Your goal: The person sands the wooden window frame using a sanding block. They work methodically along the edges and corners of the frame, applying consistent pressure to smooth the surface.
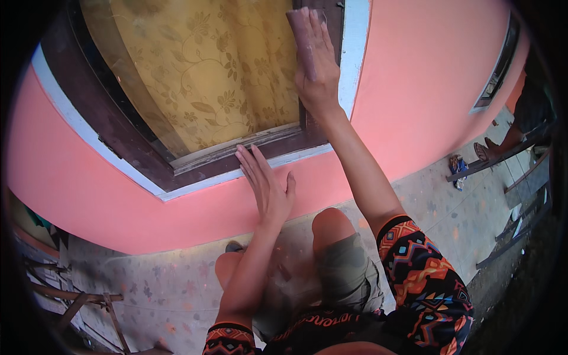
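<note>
My right hand presses flat against the right side of the dark brown wooden window frame. It holds a folded reddish-brown sheet of what looks like sandpaper, partly hidden behind the fingers. Lower down, my left hand holds nothing, its thumb spread and its fingertips at the bottom rail of the frame. Behind the glass hangs a yellow floral curtain. A pale blue-white trim borders the frame, with worn, greyish wood along the lower inner edge.
Pink wall surrounds the window, and a second window is at far right. Below lies a speckled tiled floor. Wooden rails stand lower left. A person's sandalled foot and a blue crumpled wrapper are at right.
</note>
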The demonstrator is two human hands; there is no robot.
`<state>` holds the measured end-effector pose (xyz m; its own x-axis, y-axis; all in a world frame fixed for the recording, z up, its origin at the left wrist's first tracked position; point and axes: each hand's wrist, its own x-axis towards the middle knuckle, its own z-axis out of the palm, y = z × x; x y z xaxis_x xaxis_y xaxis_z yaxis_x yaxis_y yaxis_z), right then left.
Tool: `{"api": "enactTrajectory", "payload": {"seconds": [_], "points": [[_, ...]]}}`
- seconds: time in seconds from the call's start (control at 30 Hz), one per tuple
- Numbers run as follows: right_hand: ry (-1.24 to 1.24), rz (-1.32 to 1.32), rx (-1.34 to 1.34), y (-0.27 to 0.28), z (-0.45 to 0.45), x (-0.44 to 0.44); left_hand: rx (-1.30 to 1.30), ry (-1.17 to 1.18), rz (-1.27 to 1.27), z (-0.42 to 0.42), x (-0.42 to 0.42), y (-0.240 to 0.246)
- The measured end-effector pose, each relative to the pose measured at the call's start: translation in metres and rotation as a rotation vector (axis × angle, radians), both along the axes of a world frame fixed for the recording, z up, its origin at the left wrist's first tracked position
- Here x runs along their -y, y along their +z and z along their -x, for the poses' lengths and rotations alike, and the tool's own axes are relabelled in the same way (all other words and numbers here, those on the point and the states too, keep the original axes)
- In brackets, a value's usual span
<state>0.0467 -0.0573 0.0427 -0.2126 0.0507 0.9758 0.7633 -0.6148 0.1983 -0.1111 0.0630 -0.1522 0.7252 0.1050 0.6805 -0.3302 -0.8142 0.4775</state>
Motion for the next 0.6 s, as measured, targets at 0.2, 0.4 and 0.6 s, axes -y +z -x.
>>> {"api": "enactTrajectory", "payload": {"seconds": [0.2, 0.4, 0.6], "points": [[-0.092, 0.095, -0.106, -0.033, 0.01, 0.014, -0.002, -0.003, 0.008, -0.004, 0.002, 0.008], [-0.034, 0.036, -0.09, -0.016, 0.006, 0.005, -0.015, -0.011, 0.002, 0.002, -0.001, 0.003], [-0.066, 0.106, -0.09, -0.01, 0.014, 0.009, -0.015, -0.006, 0.003, 0.001, -0.003, 0.007]]}}
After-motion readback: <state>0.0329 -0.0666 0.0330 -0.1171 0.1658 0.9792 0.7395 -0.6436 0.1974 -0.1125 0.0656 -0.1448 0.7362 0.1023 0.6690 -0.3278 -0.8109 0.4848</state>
